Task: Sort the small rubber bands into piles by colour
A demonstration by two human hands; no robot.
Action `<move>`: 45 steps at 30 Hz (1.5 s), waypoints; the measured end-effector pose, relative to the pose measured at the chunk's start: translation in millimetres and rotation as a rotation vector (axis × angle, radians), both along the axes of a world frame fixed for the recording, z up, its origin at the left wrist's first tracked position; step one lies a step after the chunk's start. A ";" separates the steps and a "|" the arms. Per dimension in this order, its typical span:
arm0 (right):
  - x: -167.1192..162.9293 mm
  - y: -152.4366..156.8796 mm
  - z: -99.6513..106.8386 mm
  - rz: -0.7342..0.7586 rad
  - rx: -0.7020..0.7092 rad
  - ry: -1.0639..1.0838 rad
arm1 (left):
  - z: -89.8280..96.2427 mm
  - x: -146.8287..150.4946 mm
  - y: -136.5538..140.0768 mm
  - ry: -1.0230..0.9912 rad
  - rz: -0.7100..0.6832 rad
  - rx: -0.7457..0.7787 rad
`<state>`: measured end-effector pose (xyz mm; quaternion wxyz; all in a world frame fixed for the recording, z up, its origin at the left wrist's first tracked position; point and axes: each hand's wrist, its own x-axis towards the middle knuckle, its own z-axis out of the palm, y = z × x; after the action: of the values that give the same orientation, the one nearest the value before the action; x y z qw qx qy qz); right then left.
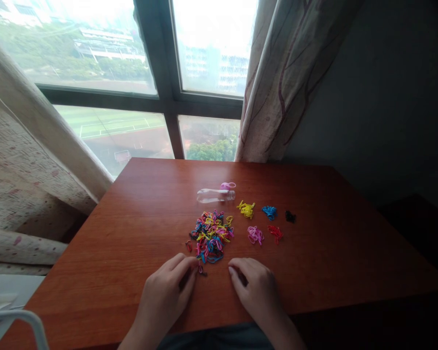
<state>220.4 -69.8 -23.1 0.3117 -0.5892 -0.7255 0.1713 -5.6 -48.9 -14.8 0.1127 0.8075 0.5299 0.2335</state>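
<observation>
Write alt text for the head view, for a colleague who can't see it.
A bare left hand and bare right hand are just in front of a multicoloured pile of small thin loops on a reddish-brown wooden desk. Rightward lie smaller yellow, blue, black, pink and red clusters; behind the pile, a transparent bottle lies sideways.

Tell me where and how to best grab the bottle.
Probably take the bottle by its wide body, coming from above: it lies on its side, narrower neck pointing right, with a pink loop just behind the neck and the pile nearer you.
</observation>
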 end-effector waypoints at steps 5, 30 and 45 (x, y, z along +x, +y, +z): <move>-3.8 0.5 0.9 0.006 -0.005 -0.009 | -1.9 0.3 -0.4 0.022 -0.019 -0.010; -28.6 4.0 4.0 0.114 -0.046 -0.009 | 4.3 0.3 -3.7 -0.001 -0.060 -0.079; -19.6 -0.1 1.3 0.102 -0.005 0.049 | 2.2 -1.4 -5.4 0.010 -0.068 -0.052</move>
<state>200.8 -69.9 -21.8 0.3186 -0.5481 -0.7462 0.2033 -6.9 -54.3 -12.6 0.1387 0.8230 0.5086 0.2116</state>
